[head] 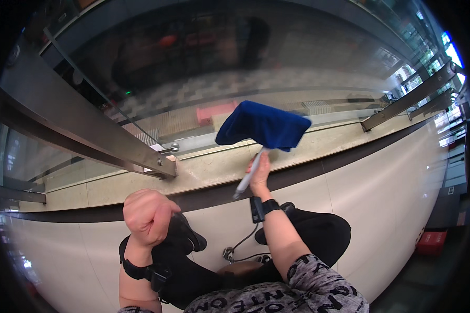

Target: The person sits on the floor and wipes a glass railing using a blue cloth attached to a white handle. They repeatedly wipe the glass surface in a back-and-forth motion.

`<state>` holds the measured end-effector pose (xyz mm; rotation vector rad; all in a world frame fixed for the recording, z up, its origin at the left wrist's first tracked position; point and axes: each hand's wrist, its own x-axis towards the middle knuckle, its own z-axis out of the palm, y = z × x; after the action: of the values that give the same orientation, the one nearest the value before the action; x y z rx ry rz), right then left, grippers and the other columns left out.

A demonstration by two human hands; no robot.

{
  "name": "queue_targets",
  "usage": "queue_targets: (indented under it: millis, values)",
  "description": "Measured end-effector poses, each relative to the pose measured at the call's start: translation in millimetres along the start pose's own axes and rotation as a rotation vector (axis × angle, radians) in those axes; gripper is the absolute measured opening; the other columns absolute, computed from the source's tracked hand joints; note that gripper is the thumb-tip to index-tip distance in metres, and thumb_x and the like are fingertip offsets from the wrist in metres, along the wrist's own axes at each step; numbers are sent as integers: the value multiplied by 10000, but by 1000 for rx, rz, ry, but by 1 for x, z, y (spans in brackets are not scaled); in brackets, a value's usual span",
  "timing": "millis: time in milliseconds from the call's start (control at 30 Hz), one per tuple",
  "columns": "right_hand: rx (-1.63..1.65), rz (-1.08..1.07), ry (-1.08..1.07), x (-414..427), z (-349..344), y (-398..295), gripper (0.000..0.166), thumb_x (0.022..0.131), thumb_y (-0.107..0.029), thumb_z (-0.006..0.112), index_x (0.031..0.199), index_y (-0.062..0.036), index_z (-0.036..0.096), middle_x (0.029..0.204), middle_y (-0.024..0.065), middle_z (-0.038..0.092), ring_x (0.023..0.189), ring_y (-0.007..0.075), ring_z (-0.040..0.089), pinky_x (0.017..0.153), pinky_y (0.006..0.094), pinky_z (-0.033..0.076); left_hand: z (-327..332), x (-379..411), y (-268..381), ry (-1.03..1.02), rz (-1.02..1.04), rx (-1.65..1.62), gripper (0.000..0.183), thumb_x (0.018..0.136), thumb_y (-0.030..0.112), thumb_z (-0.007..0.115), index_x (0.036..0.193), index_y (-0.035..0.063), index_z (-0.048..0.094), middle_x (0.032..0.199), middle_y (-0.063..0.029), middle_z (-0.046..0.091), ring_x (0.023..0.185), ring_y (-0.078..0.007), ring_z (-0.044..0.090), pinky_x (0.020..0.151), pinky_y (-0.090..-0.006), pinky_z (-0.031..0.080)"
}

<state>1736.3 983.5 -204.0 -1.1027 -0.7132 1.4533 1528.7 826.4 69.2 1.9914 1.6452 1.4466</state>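
My right hand [261, 172] grips the pale grey handle [247, 179] of a cleaning tool. A blue cloth [264, 123] covers the tool's head, which is held up in front of a large glass pane [203, 74]. Whether the cloth touches the glass I cannot tell. My left hand [147, 217] is closed in a fist above my left knee, with nothing visible in it. Both wrists carry black straps with small devices.
A steel post [90, 117] with glass fittings rises at the left, and another metal post [411, 98] stands at the right. A stone ledge [215, 168] runs along the glass base. Pale floor tiles [360, 187] lie below me. A red box [431, 241] is far right.
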Motion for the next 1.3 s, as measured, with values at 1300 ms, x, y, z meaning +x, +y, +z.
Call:
queue_targets:
  millis: [1300]
  values:
    - [-405, -676, -440, -21, 140, -288, 303, 920, -293, 573, 806, -15, 536, 561, 63, 569, 458, 133, 549, 440, 279, 427, 39, 9, -16, 90, -21, 20, 320, 872, 158, 607, 576, 37, 613, 539, -95, 563, 457, -230, 544, 452, -316, 400]
